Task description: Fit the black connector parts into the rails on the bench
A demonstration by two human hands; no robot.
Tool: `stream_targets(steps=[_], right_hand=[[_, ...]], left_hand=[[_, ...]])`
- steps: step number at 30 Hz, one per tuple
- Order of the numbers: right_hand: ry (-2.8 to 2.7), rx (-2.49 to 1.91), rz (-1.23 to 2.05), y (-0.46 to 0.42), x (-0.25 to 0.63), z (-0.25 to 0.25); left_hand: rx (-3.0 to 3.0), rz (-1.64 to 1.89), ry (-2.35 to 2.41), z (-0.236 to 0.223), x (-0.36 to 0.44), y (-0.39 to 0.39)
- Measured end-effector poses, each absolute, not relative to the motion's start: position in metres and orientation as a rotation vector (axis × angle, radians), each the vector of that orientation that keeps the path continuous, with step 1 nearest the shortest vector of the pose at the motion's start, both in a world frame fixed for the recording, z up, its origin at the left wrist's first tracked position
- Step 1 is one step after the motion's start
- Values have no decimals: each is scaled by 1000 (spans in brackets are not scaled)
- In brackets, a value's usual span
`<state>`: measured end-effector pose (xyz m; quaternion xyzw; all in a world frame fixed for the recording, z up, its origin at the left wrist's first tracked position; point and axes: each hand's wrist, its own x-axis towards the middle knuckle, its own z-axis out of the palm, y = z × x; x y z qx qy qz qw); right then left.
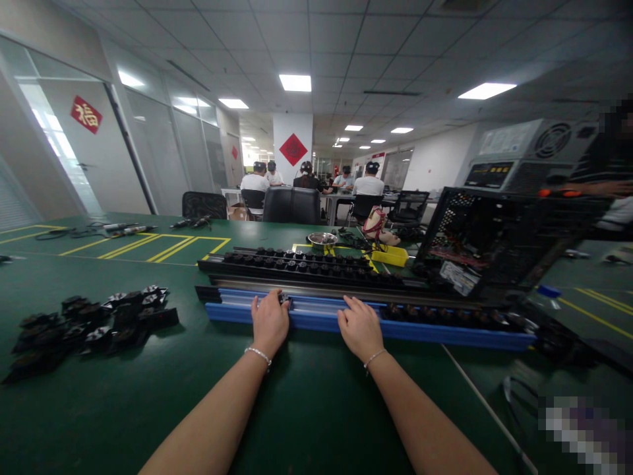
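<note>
A long blue rail with an open channel lies across the table in front of me. My left hand is closed over the rail's left half, and a small black part shows at its fingertips, partly hidden. My right hand rests on the middle of the rail with its fingers stretched out and nothing visible in them. Several small black parts sit in a row in the channel's right half. Loose black parts lie in a pile left of my hands.
Behind the blue rail stand black rails with rows of parts. An open computer case is at right, near a person's hand. Farther back are a metal bowl, a yellow tray and tools on the left.
</note>
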<state>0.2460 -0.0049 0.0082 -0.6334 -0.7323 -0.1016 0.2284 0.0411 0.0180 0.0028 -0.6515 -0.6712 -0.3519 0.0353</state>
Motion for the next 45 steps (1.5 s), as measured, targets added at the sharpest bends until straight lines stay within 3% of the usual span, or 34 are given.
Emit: stream_targets(steps=[45], right_hand=[[-2011, -1724, -269, -4, 247, 8]], left_hand=[[-1762, -1034, -2170, 4, 21, 25]])
